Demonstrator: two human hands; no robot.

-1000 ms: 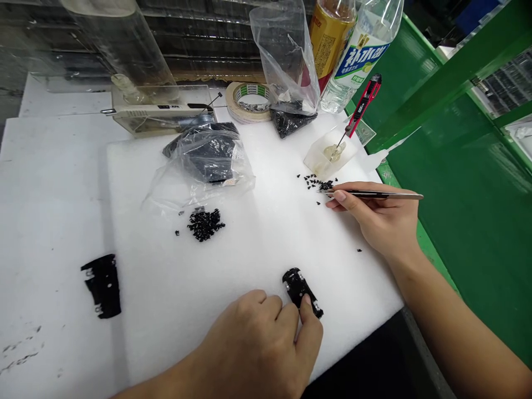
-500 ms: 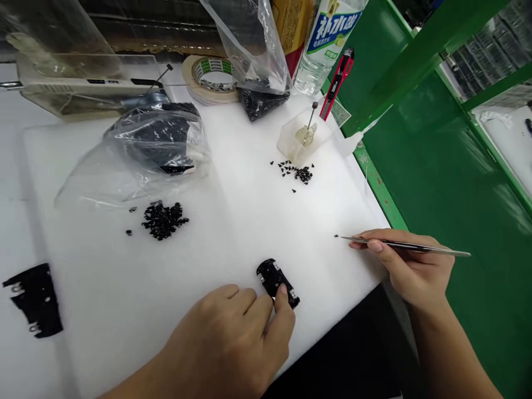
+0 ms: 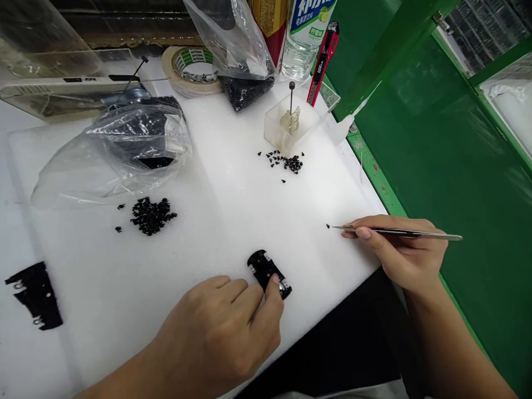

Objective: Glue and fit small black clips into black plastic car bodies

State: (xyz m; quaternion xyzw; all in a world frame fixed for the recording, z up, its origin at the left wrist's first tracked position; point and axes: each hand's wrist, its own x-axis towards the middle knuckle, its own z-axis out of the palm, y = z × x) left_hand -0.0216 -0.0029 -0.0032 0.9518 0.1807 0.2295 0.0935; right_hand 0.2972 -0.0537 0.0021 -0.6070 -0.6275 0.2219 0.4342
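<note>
My left hand point(image 3: 224, 327) has its fingers curled, gripping a small curved black part point(image 3: 262, 265) at the pad's front, with the thumb pressed on its face. Silvery bits show along that part's edges. Pinched in my right hand point(image 3: 399, 249) are slim metal tweezers point(image 3: 409, 233), pointing left. Just at their tip is a tiny black piece point(image 3: 328, 225); whether the tips grip it I cannot tell. A similar black part point(image 3: 39, 296) with two small rings lies at the far left. Tiny black pieces form a larger pile point(image 3: 152, 216) and a smaller one point(image 3: 293, 164).
Behind the white pad point(image 3: 216, 233) stand a clear bag point(image 3: 137, 133) with black contents, a tape roll point(image 3: 172, 75), another bag point(image 3: 245, 61) and a drink bottle point(image 3: 297, 55). A translucent box point(image 3: 272, 130) holds a pin-like tool, near a red cutter point(image 3: 320, 69). Green panels point(image 3: 440, 133) border the right.
The whole view has shifted slightly, so most things sit a little further left and higher. My left hand keeps its thumb on the black part; the tweezers stay at the tiny piece.
</note>
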